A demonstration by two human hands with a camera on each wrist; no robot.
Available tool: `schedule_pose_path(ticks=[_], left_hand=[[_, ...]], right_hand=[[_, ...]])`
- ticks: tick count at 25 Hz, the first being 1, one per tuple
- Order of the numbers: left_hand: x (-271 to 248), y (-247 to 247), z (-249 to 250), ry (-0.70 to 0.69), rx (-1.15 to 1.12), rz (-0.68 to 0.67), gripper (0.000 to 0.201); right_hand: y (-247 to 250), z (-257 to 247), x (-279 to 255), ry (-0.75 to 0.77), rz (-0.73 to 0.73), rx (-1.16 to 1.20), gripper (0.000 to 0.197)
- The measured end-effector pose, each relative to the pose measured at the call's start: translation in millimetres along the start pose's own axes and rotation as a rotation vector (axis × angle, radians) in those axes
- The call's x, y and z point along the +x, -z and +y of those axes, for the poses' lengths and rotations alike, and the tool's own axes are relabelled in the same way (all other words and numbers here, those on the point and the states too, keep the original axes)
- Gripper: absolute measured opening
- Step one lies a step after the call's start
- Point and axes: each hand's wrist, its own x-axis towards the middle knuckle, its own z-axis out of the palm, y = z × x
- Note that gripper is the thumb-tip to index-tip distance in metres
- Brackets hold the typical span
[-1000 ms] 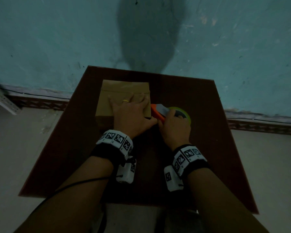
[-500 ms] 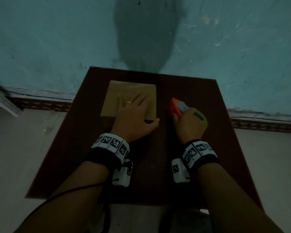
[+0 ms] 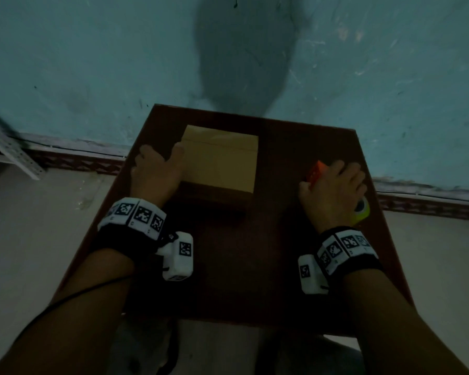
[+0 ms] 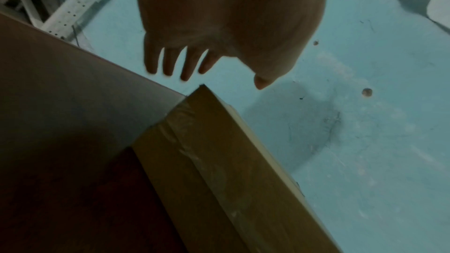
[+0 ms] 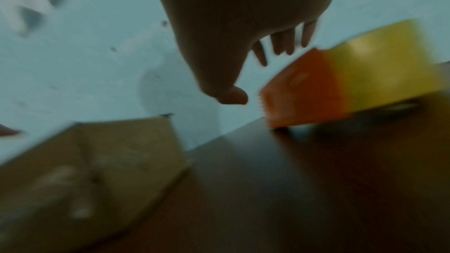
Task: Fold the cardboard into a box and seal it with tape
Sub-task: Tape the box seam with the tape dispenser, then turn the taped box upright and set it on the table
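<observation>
Teal, scuffed wall rises behind a dark reddish-brown counter that carries everything in play. One cardboard box sits closed toward the counter's far middle, clear tape running wrinkled along its side seam in the left wrist view. One left hand lies just beside the box's left side, its fingers straight and slightly spread; in the head view the thumb reaches to the box's top left edge, though the left wrist view shows the fingertips in the air above the box corner, so actual contact cannot be settled. One tape dispenser, orange at its cutter end with a yellow-green roll, rests on the counter well to the right of the box. One right hand covers it from above in the head view. In the right wrist view its fingers look relaxed and extended over the dispenser, not wrapped around it. That view is heavily motion-blurred, so whether the palm touches the roll is hard to make out. Most of the dispenser is hidden under the hand in the head view. Each wrist wears one marker-patterned band.
</observation>
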Motion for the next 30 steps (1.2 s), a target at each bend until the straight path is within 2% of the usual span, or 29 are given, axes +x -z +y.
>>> schedule_pose_path(ticks=[2, 4, 7, 9, 12, 16, 20, 22, 27, 30], left_hand=[[-0.4, 1.8, -2.3, 0.049, 0.013, -0.051, 0.102], [-1.4, 1.7, -1.7, 0.084, 0.043, -0.088, 0.098], [1.7, 0.3, -5.0, 0.084, 0.088, -0.081, 0.073], [5.3, -0.2, -9.5, 0.042, 0.1, -0.056, 0.063], [9.3, -0.4, -13.6, 0.048, 0.135, -0.066, 0.059], [11.3, -0.2, -10.2, 0.037, 0.127, -0.15, 0.052], [9.4, -0.4, -4.7, 0.018, 0.133, -0.178, 0.051], [6.2, -1.9, -1.6, 0.024, 0.165, -0.206, 0.05], [0.1, -8.2, -0.7, -0.018, 0.141, -0.228, 0.073], [1.6, -10.1, 0.5, -0.018, 0.096, -0.236, 0.075]], right_hand=[[6.2, -15.8, -4.4, 0.075, -0.093, 0.155, 0.062], [14.2, -25.6, -6.8, 0.054, -0.27, 0.352, 0.044], [23.0, -33.1, -13.5, 0.041, -0.598, 0.421, 0.021], [21.8, -36.9, -20.7, 0.075, -0.688, 0.455, 0.013], [14.3, -43.5, -32.2, 0.118, -0.713, 0.512, 0.008], [13.0, -52.1, -38.3, 0.148, -0.694, 0.49, 0.008], [10.2, -55.8, -41.1, 0.163, -0.647, 0.507, 0.03], [8.1, -56.1, -42.5, 0.159, -0.63, 0.559, 0.035], [-1.2, -53.8, -42.4, 0.162, -0.555, 0.656, 0.036], [-9.2, -51.0, -40.7, 0.193, -0.481, 0.749, 0.031]])
